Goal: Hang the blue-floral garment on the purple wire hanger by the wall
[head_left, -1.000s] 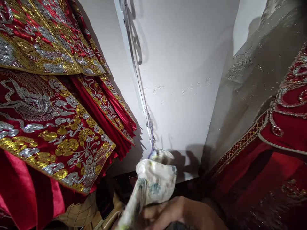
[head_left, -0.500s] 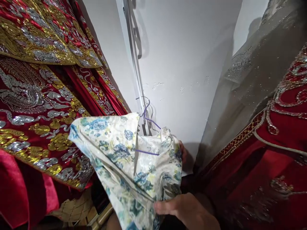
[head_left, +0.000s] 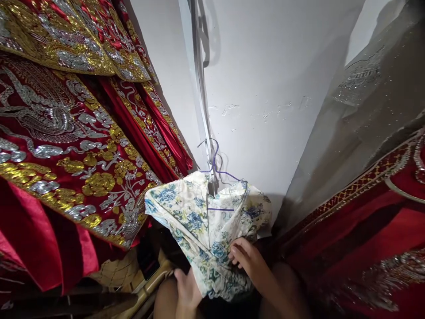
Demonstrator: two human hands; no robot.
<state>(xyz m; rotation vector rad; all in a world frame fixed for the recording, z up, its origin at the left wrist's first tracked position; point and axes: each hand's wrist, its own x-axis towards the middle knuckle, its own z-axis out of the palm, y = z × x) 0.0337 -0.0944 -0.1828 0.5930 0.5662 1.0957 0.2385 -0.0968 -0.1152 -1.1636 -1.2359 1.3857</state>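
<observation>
A white floral top point(head_left: 195, 217) with blue and yellow flowers and a V neckline hangs on a thin purple hanger point(head_left: 229, 173). Its lower end is bunched in gathers. My right hand point(head_left: 247, 257) is against the front of the top, fingers curled and pinched at the cloth right of the neckline's point. At the lower left edge of the cloth is my left hand point(head_left: 189, 285), thumb stretched away from the fabric; its other fingers are mostly hidden. The hanger's hook is at a narrow metal rail point(head_left: 199, 88) on the wall.
Red garments with gold and silver embroidery point(head_left: 99, 184) hang close on the left. On the right are a sheer glittery fabric point(head_left: 352, 102) and a red beaded garment point(head_left: 365, 221). A white wall point(head_left: 265, 66) stands behind. A woven basket-like item point(head_left: 116, 270) lies low at left.
The top's raised left shoulder has come down, and it hangs straighter. My right hand has moved up its front. My left hand now shows at the lower left. Fingers behind the right shoulder are gone.
</observation>
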